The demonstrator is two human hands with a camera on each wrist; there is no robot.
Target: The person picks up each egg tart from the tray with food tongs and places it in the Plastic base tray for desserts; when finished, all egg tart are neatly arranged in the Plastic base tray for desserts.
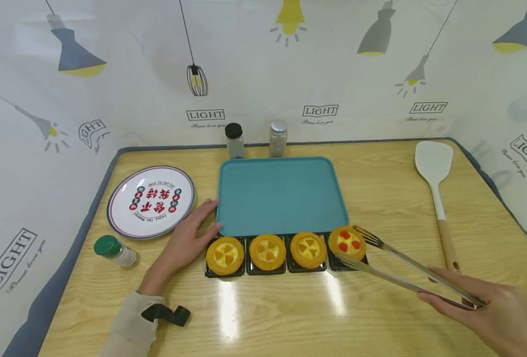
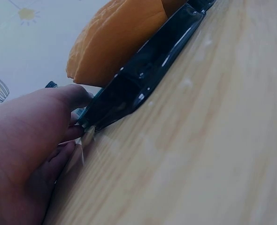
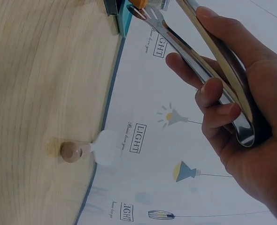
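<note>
My right hand [image 1: 497, 307] grips metal tongs [image 1: 406, 285] near their closed end. The tong tips stand on either side of an egg tart with red topping [image 1: 347, 242], the rightmost in the row. Three tarts with yellow topping, among them the leftmost tart [image 1: 225, 255], sit beside it, each on a black plastic holder [image 1: 267, 271]. My left hand [image 1: 185, 243] rests with extended fingers at the left edge of a blue-green tray [image 1: 281, 198]. In the left wrist view, the fingertips are close by the leftmost black holder [image 2: 129, 89].
A round plate with red lettering [image 1: 152, 201] and a green-capped shaker [image 1: 116, 250] lie at left. Behind the tray stand a black-capped shaker [image 1: 234, 141] and a silver-capped shaker [image 1: 278, 139]. A white spatula with a wooden handle [image 1: 437, 198] lies at right.
</note>
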